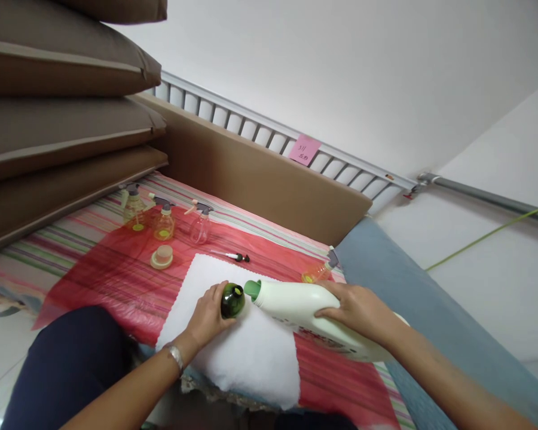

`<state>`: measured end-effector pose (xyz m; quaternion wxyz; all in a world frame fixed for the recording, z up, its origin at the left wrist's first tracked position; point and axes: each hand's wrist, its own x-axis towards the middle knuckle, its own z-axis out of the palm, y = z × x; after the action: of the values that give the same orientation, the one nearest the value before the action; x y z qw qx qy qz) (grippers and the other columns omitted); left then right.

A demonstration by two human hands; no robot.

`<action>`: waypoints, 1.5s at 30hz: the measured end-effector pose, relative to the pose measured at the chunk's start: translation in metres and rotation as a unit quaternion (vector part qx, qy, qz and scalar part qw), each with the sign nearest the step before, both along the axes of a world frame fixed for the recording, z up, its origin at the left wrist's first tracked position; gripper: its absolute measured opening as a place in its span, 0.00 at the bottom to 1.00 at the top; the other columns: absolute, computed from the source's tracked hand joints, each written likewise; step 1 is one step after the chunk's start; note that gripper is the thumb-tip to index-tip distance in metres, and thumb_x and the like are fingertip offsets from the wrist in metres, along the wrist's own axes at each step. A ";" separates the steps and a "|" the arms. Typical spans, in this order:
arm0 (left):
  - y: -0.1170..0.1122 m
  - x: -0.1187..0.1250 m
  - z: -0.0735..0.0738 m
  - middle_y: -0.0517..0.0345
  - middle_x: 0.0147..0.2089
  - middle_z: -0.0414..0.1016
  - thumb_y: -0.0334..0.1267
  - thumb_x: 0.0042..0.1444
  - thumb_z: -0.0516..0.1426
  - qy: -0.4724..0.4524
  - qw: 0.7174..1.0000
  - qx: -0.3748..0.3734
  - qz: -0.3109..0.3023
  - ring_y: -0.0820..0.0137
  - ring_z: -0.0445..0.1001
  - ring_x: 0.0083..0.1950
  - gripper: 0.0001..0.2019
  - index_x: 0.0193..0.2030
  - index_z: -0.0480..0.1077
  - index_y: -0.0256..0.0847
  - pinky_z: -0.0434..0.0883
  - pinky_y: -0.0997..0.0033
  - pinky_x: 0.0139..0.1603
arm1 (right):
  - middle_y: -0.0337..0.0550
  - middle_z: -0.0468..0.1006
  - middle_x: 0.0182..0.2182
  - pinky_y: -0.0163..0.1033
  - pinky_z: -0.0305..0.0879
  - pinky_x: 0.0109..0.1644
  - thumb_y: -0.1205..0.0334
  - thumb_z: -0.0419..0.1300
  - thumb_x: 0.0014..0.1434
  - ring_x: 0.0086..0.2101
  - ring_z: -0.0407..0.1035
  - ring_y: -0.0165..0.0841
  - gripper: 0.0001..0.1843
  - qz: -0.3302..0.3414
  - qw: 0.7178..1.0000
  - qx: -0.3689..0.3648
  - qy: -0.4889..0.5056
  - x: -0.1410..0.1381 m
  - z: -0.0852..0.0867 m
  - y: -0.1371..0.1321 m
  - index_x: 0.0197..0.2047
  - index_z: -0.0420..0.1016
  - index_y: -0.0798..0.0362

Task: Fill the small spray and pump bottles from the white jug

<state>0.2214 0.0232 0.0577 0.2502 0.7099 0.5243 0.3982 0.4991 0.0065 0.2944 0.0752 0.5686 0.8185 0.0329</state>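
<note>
"Nearest entries?"

"White cloth (251, 370), one, scalloped edge. Over it, left hand (208, 316), closed round a dark green bottle (230, 306), mouth uncapped. Right hand (356, 307), gripping a large white jug (291, 301), tipped sideways, green spout (251, 288) just beside that mouth (contact cannot be told)."

"Step in hand?"

"By judgement, lining up spout and mouth; no liquid seen. The move calls for a steady bottle and a slow tilt of the jug."

"Edges and room?"

"Red sheet (130, 263), giving room left of the cloth. Pump (238, 257), one, lying past the cloth's far edge. Pale cap (162, 257), one, farther left. Spray bottles (200, 229), three, behind; a fourth, beyond the jug, crowding that side. Brown panel (260, 173), one, bounding the far side."
</note>
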 end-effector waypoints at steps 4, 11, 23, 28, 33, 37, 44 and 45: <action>-0.001 0.000 0.002 0.43 0.58 0.66 0.36 0.41 0.66 0.004 1.000 -0.005 -0.002 0.52 0.66 0.60 0.41 0.62 0.54 0.40 0.67 0.50 0.56 | 0.40 0.82 0.39 0.41 0.67 0.36 0.52 0.65 0.54 0.38 0.76 0.44 0.20 0.006 1.000 0.002 -0.014 -0.002 0.002 0.000 0.50 0.72 0.45; -0.001 0.000 0.002 0.44 0.58 0.67 0.36 0.40 0.66 0.002 1.000 -0.001 -0.004 0.53 0.66 0.59 0.41 0.62 0.54 0.42 0.67 0.50 0.56 | 0.40 0.82 0.38 0.41 0.66 0.37 0.52 0.65 0.54 0.38 0.76 0.44 0.20 0.018 1.000 0.004 -0.025 -0.008 0.004 0.002 0.50 0.72 0.45; -0.002 0.000 0.004 0.45 0.58 0.67 0.36 0.39 0.66 -0.006 1.000 -0.007 -0.004 0.52 0.66 0.59 0.41 0.61 0.55 0.44 0.67 0.51 0.56 | 0.41 0.82 0.38 0.42 0.65 0.36 0.53 0.65 0.55 0.38 0.76 0.45 0.19 0.008 1.000 -0.011 -0.025 -0.015 0.008 0.005 0.49 0.72 0.44; -0.002 0.000 0.002 0.46 0.58 0.66 0.35 0.40 0.66 -0.006 1.000 -0.003 -0.003 0.52 0.66 0.60 0.41 0.62 0.54 0.46 0.67 0.50 0.55 | 0.42 0.82 0.40 0.42 0.65 0.38 0.52 0.64 0.55 0.39 0.75 0.45 0.19 0.012 1.000 -0.023 -0.017 -0.016 0.010 0.005 0.50 0.72 0.44; -0.002 0.000 0.002 0.46 0.58 0.66 0.36 0.41 0.66 -0.002 1.000 -0.004 -0.008 0.52 0.66 0.60 0.41 0.62 0.53 0.46 0.67 0.49 0.55 | 0.44 0.81 0.40 0.43 0.66 0.38 0.51 0.63 0.55 0.39 0.75 0.45 0.21 0.021 0.999 -0.019 -0.023 -0.015 0.012 0.006 0.52 0.70 0.45; -0.002 0.000 0.003 0.46 0.58 0.66 0.36 0.40 0.67 -0.001 1.000 -0.003 -0.008 0.52 0.66 0.60 0.42 0.62 0.53 0.45 0.67 0.49 0.55 | 0.44 0.81 0.41 0.42 0.66 0.38 0.52 0.63 0.55 0.39 0.75 0.44 0.21 0.031 0.999 -0.014 -0.025 -0.015 0.012 0.006 0.52 0.69 0.44; -0.002 -0.001 0.003 0.46 0.58 0.66 0.35 0.40 0.66 -0.003 1.000 0.003 -0.012 0.53 0.66 0.59 0.41 0.62 0.54 0.45 0.67 0.50 0.56 | 0.42 0.82 0.38 0.41 0.64 0.35 0.52 0.63 0.55 0.37 0.76 0.44 0.19 0.021 0.998 -0.017 -0.051 -0.022 0.016 0.006 0.50 0.71 0.44; -0.002 -0.001 0.003 0.46 0.58 0.66 0.35 0.41 0.66 -0.002 1.000 0.003 -0.011 0.53 0.66 0.59 0.41 0.62 0.53 0.45 0.67 0.50 0.56 | 0.42 0.82 0.38 0.41 0.64 0.35 0.52 0.63 0.55 0.37 0.76 0.44 0.18 0.023 0.998 -0.017 -0.052 -0.023 0.017 0.007 0.48 0.71 0.45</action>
<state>0.2207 0.0214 0.0606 0.2534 0.7158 0.5144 0.3985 0.4760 0.0131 0.3115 0.1268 0.5461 0.8265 0.0504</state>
